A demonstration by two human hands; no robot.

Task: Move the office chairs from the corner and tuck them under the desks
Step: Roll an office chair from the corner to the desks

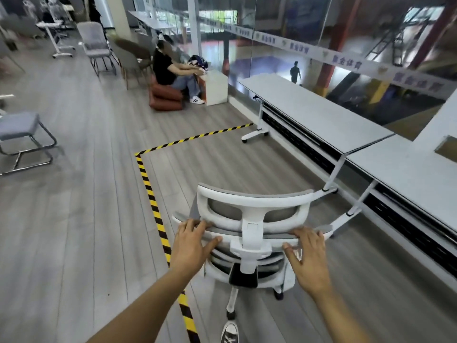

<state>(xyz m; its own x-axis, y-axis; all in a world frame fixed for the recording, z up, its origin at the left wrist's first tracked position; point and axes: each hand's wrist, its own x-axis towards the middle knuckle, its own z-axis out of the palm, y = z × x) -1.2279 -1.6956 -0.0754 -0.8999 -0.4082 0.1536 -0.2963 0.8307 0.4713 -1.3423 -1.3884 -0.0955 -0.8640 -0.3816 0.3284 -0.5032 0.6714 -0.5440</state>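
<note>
The office chair [249, 233] stands on the floor [86, 219] just right of the striped tape [153, 201], near the counters [321, 115], not under them. Its seat is hidden behind the backrest, and its back faces the camera. The left hand [191, 243] and right hand [309, 258] hold the backrest's top edge, fingers [193, 225] curled over it. One shoe [230, 332] is cut off below.

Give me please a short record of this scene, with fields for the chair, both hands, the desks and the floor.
chair: white office chair, back toward the camera, on the floor beside the desks, not yet tucked in
left hand: grips the top of the backrest
right hand: rests on the top of the backrest, fingers over the edge
desks: two white desks in a row on the right
floor: yellow-black tape left of the chair
</note>
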